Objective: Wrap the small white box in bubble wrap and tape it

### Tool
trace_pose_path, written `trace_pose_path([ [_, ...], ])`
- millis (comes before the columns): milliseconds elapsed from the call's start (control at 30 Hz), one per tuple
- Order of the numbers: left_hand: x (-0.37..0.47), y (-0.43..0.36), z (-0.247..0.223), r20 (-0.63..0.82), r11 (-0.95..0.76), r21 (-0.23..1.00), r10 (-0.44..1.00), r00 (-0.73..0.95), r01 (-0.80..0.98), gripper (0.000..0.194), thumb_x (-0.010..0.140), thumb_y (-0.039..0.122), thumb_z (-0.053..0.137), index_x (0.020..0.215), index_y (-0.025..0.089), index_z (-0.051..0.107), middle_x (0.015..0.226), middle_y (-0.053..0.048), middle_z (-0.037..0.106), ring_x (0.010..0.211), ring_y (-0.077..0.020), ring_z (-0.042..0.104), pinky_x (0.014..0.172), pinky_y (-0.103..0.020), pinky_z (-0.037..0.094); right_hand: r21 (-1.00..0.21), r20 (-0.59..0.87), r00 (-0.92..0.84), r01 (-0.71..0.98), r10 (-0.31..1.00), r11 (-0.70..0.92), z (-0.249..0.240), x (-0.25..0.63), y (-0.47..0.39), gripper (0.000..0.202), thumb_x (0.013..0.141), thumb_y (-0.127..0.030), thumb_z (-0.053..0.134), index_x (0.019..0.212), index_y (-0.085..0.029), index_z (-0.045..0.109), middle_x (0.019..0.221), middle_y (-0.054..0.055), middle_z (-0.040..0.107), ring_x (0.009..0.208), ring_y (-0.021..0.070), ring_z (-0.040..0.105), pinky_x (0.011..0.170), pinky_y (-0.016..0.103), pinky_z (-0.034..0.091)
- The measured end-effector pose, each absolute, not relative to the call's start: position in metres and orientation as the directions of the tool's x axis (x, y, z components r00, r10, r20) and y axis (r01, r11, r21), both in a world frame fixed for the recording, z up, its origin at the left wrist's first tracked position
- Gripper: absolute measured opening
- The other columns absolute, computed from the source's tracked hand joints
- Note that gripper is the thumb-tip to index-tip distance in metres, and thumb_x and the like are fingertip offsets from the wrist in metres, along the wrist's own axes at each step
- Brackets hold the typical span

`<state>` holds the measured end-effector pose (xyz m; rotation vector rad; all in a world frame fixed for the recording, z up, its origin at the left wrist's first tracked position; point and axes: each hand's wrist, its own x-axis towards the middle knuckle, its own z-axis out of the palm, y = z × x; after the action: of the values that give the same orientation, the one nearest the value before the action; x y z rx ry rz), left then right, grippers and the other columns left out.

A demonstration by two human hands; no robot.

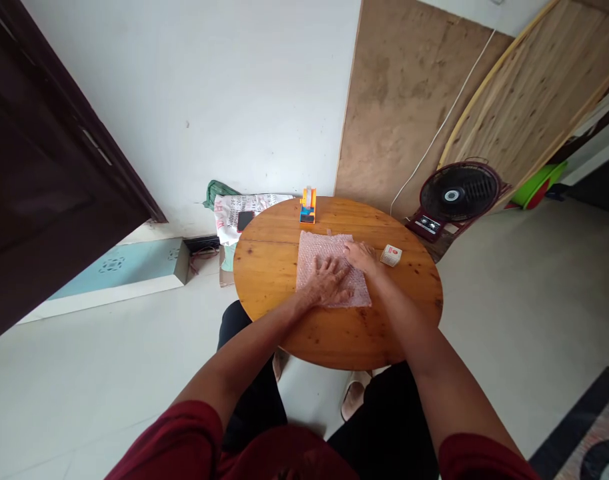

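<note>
A sheet of pinkish bubble wrap point(311, 250) lies flat on the round wooden table point(269, 267). My left hand point(329, 280) is spread palm down over its lower middle, fingers apart. At the sheet's upper right edge, my right hand point(363, 257) has its fingers bent and close together on the bubble wrap. Just right of that hand sits a small white box with red print point(391, 255). An orange and blue tape dispenser point(308, 207) stands at the table's far edge, beyond the sheet.
Left of the table, a dark phone point(245, 221) rests on a printed white sack point(227, 223), beside a green bag point(219, 192). A dark red fan point(454, 195) stands behind the table's right side. A white wall and a wooden board point(394, 100) rise behind.
</note>
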<state>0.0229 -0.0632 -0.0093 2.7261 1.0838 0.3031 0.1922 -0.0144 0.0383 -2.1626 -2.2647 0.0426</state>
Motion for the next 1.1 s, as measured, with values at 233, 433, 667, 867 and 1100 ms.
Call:
trace_pose_path([
  [233,0.022,-0.064,-0.009,0.116,-0.724,0.254,0.681,0.723,0.642,0.081,0.09,0.071,0.039,0.153,0.022,0.037,0.162,-0.021,0.026,0.15,-0.0456,0.017,0.115,-0.074,0.005,0.067,0.055,-0.025,0.998,0.998,0.021,0.028,0.183,-0.017,0.038,0.095,-0.022,0.04,0.121,-0.016,0.067,0.117,0.02,0.07,0.114,0.0322,0.059,0.099,0.047,0.04],
  [433,0.018,-0.066,-0.008,0.13,-0.748,0.282,0.65,0.749,0.6,0.079,0.09,0.071,0.038,0.152,0.023,0.039,0.162,-0.021,0.026,0.15,-0.0458,0.018,0.114,-0.075,0.003,0.097,0.067,-0.174,0.981,0.983,0.167,0.033,0.176,-0.029,0.04,0.099,-0.02,0.033,0.122,-0.017,0.065,0.128,0.017,0.064,0.126,0.0303,0.047,0.108,0.047,0.031],
  [667,0.014,-0.068,-0.004,0.121,-0.748,0.333,0.638,0.761,0.574,0.078,0.091,0.069,0.041,0.149,0.018,0.044,0.161,-0.025,0.024,0.15,-0.0479,0.017,0.114,-0.076,0.003,0.012,0.007,-0.152,0.988,0.988,0.152,0.036,0.17,-0.024,0.035,0.094,-0.019,0.042,0.116,-0.014,0.069,0.123,0.015,0.066,0.111,0.0255,0.057,0.097,0.035,0.043],
  [867,-0.006,-0.067,0.004,0.115,-0.748,0.407,0.612,0.782,0.525,0.064,0.092,0.062,0.048,0.142,0.021,0.053,0.157,-0.016,0.036,0.148,-0.0386,0.027,0.122,-0.06,0.014,-0.11,0.113,-0.055,0.992,0.992,0.067,0.017,0.164,-0.039,0.038,0.097,-0.027,0.039,0.124,-0.015,0.063,0.136,0.013,0.06,0.123,0.0267,0.051,0.105,0.038,0.038],
  [1100,-0.049,-0.088,0.015,0.066,-0.789,0.362,0.553,0.83,0.497,0.054,0.086,0.045,0.062,0.132,0.017,0.058,0.147,-0.016,0.046,0.141,-0.0379,0.036,0.119,-0.056,0.023,-0.168,0.173,-0.001,0.985,0.985,0.031,0.003,0.161,-0.047,0.043,0.098,-0.031,0.037,0.133,-0.015,0.057,0.144,0.013,0.054,0.129,0.0292,0.047,0.107,0.043,0.035],
])
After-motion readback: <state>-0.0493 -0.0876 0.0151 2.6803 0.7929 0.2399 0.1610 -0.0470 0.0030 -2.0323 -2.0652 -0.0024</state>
